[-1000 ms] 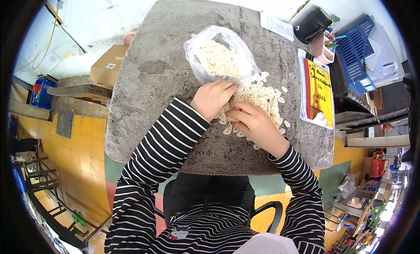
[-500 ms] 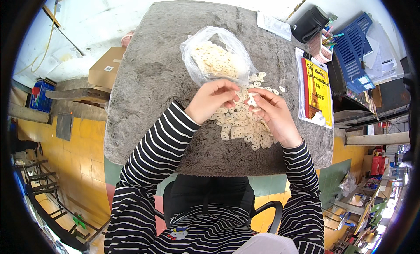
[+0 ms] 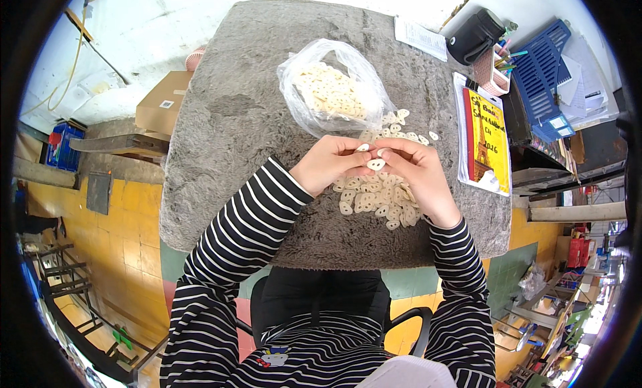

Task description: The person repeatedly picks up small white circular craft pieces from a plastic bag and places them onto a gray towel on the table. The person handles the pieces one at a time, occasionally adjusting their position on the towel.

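Note:
My left hand [image 3: 329, 162] and my right hand [image 3: 416, 173] meet fingertip to fingertip over the middle of the table. Both are closed in a pinch. A small flat cream piece with holes [image 3: 376, 165] shows between my right fingertips, close to the left ones. Another cream piece [image 3: 362, 147] sits at my left thumb and forefinger. Below and around the hands lies a loose pile of the same rounded, holed pieces [image 3: 381, 199], partly covered by my fingers. Beyond them, a clear plastic bag [image 3: 294, 87] stands with its mouth open, holding many more pieces [image 3: 331, 90].
A grey furry cloth [image 3: 227, 120] covers the table. On the right lie a yellow-covered booklet [image 3: 487, 137], a pink pen basket [image 3: 491, 70], a black rounded container [image 3: 476, 37] and a blue rack [image 3: 538, 74]. White papers [image 3: 420, 37] lie at the far edge. A cardboard box [image 3: 162, 102] stands left.
My left hand has moved slightly right and down, and my fingertips have come together. The cream piece at the right fingertips has shifted left and lower.

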`<control>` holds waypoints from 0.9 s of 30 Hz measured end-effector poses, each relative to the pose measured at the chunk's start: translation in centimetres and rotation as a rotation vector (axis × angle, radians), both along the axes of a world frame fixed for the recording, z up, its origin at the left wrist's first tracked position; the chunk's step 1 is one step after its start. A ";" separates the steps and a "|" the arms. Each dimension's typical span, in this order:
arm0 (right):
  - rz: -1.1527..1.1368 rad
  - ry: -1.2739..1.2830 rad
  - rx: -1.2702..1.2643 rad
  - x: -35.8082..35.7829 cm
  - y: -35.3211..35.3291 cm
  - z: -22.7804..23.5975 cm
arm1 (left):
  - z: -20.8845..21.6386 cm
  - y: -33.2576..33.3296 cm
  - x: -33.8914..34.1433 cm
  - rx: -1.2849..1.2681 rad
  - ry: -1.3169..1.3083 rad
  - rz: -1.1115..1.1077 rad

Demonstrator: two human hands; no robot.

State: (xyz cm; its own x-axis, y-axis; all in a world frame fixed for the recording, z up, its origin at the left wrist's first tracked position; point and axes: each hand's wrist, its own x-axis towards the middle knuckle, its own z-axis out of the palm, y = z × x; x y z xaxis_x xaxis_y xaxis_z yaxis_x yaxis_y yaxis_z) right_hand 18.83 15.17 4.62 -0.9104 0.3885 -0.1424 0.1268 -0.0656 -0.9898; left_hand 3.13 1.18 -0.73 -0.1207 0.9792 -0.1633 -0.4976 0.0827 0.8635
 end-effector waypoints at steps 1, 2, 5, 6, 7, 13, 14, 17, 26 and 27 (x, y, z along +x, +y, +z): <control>-0.036 -0.024 -0.066 0.0 0.0 0.1 | 0.1 0.0 0.0 -0.011 -0.007 0.016; -0.049 -0.036 -0.138 -0.1 0.0 0.2 | 0.1 -0.1 -0.1 -0.012 -0.020 0.033; 0.015 -0.030 0.012 -0.3 -0.1 0.2 | 0.2 -0.2 -0.3 -0.015 -0.093 0.061; 0.034 -0.033 0.122 -0.5 -0.2 0.2 | 0.2 -0.2 -0.3 -0.051 -0.058 0.065; 0.050 -0.007 0.167 -0.6 -0.4 0.0 | 0.2 -0.3 -0.5 -0.064 -0.034 0.067; -0.001 0.004 0.401 -1.1 -1.5 -0.4 | 0.5 -0.5 -0.9 -0.007 0.016 0.057; -0.001 0.007 0.402 -1.3 -1.3 -0.2 | 0.8 -0.5 -0.8 0.019 -0.010 0.076; -0.019 0.011 0.474 -2.3 -0.2 1.1 | 1.7 -0.8 -1.1 0.047 -0.103 0.143; 0.154 0.026 0.822 -10.8 2.2 3.5 | 4.5 -2.6 -5.1 0.064 -0.150 0.353; 0.174 0.080 0.893 -10.7 2.2 3.6 | 4.5 -2.6 -5.3 0.076 -0.166 0.346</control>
State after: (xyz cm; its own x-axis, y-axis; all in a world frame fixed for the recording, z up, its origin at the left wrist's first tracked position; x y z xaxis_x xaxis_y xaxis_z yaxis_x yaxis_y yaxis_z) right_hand 8.09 17.37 8.18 -0.9606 0.1805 0.2113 -0.0078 0.7426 -0.6697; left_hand -2.15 -1.39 3.80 -0.4240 0.8953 -0.1369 -0.6186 -0.1759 0.7658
